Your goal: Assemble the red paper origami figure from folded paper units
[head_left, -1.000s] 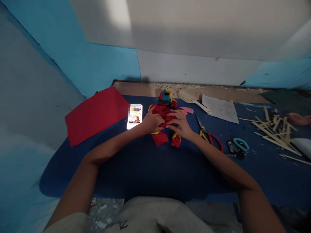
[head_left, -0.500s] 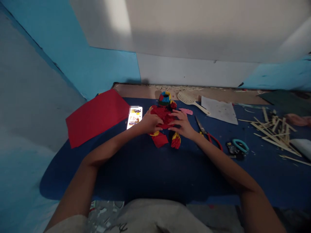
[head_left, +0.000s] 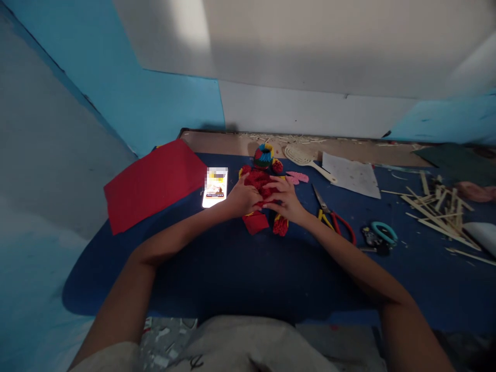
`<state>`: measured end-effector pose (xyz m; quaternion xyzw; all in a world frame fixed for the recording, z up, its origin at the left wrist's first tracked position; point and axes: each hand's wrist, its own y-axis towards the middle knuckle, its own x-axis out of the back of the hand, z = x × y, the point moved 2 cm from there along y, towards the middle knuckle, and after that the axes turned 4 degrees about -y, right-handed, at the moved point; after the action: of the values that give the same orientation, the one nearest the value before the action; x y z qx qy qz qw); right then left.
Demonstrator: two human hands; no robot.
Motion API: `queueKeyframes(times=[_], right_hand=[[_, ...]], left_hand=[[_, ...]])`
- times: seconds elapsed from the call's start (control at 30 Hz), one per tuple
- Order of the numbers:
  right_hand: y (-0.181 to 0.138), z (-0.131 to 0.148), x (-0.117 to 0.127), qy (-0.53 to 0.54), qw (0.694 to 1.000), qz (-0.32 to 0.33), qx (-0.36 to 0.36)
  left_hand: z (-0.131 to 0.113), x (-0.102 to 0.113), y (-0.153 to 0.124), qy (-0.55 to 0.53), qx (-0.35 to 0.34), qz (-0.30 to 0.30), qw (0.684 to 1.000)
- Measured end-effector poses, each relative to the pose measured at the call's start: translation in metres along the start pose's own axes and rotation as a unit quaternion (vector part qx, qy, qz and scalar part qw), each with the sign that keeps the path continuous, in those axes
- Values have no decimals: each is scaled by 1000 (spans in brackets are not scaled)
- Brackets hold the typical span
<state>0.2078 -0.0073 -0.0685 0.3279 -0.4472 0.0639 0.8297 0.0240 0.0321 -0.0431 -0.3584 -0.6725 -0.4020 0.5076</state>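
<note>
A dark red, ridged piece [head_left: 258, 179], like interlocked folded paper, lies between my two hands on the blue tabletop. My left hand [head_left: 243, 198] is closed on its left side, thumb in front. From the right, the bent fingers of my right hand [head_left: 288, 200] rest over it and grip its edge. Just behind stands a round ring of blue, yellow, red and green folded pieces [head_left: 264, 156]. In front are a flat red paper square [head_left: 256, 222] and a red-and-yellow ridged piece [head_left: 281, 225]. My fingers hide part of the dark red piece.
A lit phone [head_left: 215, 188] and a large red sheet [head_left: 155, 186] lie to the left. Rightward are pink pieces [head_left: 297, 177], a cream hairbrush [head_left: 304, 157], white paper [head_left: 351, 174], scissors [head_left: 321, 199], red-and-yellow handles [head_left: 343, 227], a teal-handled tool [head_left: 383, 232] and scattered sticks [head_left: 442, 212].
Both hands have drawn slightly closer together over the dark red piece. More of the pink pieces and of the yellow handle on the right now shows.
</note>
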Motion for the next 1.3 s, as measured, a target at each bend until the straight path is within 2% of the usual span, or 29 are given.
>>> queueKeyframes(times=[0.13,0.27,0.43,0.57,0.73,0.97,1.3], right_hand=[[0,-2,3,-3,1000,-16,8],[-4,-5,17,-32,999,-19,37],[-12,-10,29,-32,998,-5,47],[-12,-3,24,-40,998,3,43],[-9,6,15,-41,998,-16,35],[-8,1,7,15,1000,-17,7],[-14,-6,17,-17,999,-30,25]], left_hand=[[3,-2,0,-4,-9,-29,1000],[3,-1,1,-29,-16,-57,998],[3,2,0,-56,-22,-56,997],[3,-2,-1,-46,-27,-48,997],[1,-7,0,-20,-32,-45,998],[3,-7,0,-17,-34,-36,999],[7,3,0,-53,-10,-29,998]])
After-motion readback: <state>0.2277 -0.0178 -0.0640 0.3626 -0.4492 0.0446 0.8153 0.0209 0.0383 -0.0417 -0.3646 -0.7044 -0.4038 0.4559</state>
